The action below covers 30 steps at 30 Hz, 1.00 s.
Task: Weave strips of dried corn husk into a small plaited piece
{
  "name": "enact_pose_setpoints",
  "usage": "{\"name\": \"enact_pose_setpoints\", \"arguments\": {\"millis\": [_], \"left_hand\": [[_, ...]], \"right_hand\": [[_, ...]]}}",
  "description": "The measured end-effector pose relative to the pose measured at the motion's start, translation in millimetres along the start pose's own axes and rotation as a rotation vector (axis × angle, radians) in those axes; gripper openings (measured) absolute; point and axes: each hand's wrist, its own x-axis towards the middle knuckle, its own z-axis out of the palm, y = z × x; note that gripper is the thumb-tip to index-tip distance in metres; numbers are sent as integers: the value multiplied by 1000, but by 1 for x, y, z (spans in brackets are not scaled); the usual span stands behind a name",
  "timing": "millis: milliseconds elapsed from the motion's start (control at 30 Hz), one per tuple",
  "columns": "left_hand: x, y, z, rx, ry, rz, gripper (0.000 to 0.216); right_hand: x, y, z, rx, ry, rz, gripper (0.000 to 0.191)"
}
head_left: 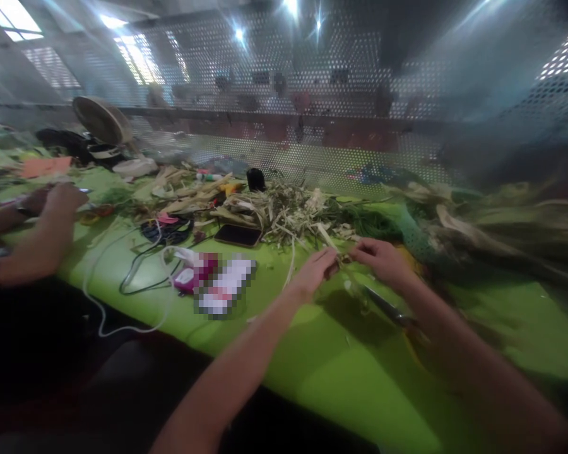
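Both my hands meet above the green table point(303, 366), joined by a pale, dry strip of plant fibre point(343, 258) that looks like corn husk. My left hand point(318, 268) pinches one end, a flat piece of it sticking up past the fingers. At the other end, my right hand point(376, 255) has thumb and fingers pressed together on the strip. Its fine shape is blurred. Below my right hand lie scissors point(383, 304), blades toward the left. Just behind my hands rises a heap of shredded husk point(293, 211).
Left of my arms lie a phone point(239, 235), a magenta packet point(201, 274), a blurred-out white item point(224, 287) and a looping white cable point(92, 302). Long dry leaves point(492, 227) pile at the right. A co-worker's hands point(59, 198) are at the far left. A perforated metal screen point(284, 139) stands behind.
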Motion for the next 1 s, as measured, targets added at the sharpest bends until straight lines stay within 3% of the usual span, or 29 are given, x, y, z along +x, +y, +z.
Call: {"name": "enact_pose_setpoints", "arguments": {"millis": [167, 367, 567, 633, 767, 867, 1000], "left_hand": [[-1, 3, 3, -104, -5, -24, 29], [-1, 2, 2, -96, 30, -7, 28], [1, 3, 0, -35, 48, 129, 25], [1, 4, 0, -16, 46, 167, 23], [3, 1, -1, 12, 26, 164, 24], [5, -2, -1, 23, 32, 146, 23], [5, 1, -2, 16, 75, 73, 23]], "right_hand": [[1, 3, 6, -47, 110, -103, 36], [1, 3, 5, -87, 154, -80, 31], [-1, -3, -7, -332, 416, -372, 21], [-3, -5, -3, -354, 347, -343, 23], [-6, -3, 11, -260, 65, -209, 35], [-4, 3, 16, -195, 31, -166, 32], [0, 8, 13, -293, 45, -302, 28]]}}
